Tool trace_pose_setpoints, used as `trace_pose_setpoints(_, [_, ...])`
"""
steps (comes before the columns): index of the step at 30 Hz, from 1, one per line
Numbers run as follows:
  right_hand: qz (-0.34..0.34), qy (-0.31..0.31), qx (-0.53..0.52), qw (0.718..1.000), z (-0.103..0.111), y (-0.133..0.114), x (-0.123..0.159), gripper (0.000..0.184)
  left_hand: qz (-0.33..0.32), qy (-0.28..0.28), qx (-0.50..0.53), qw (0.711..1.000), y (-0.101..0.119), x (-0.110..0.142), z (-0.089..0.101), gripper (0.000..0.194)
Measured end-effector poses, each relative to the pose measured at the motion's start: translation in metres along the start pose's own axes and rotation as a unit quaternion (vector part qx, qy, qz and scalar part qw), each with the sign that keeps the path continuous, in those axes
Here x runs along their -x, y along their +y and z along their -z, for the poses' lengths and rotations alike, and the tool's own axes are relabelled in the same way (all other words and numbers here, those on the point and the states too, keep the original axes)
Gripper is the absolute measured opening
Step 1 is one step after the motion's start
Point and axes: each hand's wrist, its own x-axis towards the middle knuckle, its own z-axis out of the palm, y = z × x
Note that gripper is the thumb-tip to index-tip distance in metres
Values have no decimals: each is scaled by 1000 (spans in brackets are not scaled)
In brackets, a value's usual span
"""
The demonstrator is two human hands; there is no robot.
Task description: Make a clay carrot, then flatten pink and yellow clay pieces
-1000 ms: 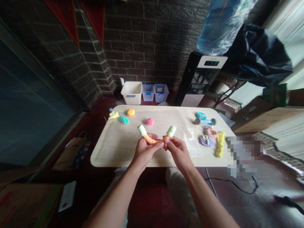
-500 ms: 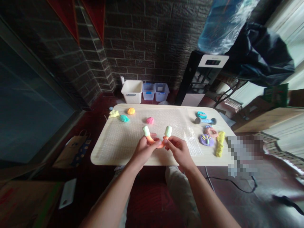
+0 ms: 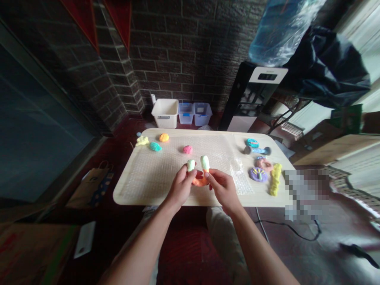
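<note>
Both hands hold one bent orange clay roll (image 3: 199, 181) with pale green tips above the near part of a low wooden table (image 3: 130, 194). My left hand (image 3: 181, 186) pinches its left arm, and my right hand (image 3: 222, 187) pinches its right arm. The roll is curved into a tight U, and its two green tips stand close together, pointing up. A bubble-wrap sheet (image 3: 157, 168) covers the tabletop under the hands.
Small clay lumps lie at the back: yellow (image 3: 142, 140), teal (image 3: 155, 147), orange (image 3: 163, 137), pink (image 3: 187, 149). On the right lie several finished clay shapes, among them a purple disc (image 3: 257, 174) and a yellow strip (image 3: 274, 179). Storage bins (image 3: 165, 113) stand behind the table.
My hands have bent the orange roll from a wide, shallow curve into a tight U, bringing the two green tips close together.
</note>
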Motion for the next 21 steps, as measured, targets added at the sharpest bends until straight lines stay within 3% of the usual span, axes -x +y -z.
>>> trace_pose_setpoints(8, [20, -18, 62, 998, -8, 5, 1, 35, -33, 11, 27, 999, 0, 1, -6, 27])
trace_pose_setpoints(11, [56, -25, 125, 990, -10, 7, 2, 27, -45, 11, 1, 999, 0, 3, -9, 37])
trace_pose_setpoints(15, [95, -33, 184, 978, -14, 6, 6, 16, -60, 55, -31, 996, -5, 4, -10, 52])
trace_pose_setpoints(18, [92, -36, 185, 978, -19, 2, 8, 15, -68, 59, -80, 993, -5, 3, -9, 40])
trace_pose_setpoints(21, [54, -26, 133, 989, -23, -1, 8, 21, -51, 40, -64, 996, 1, 4, -8, 36])
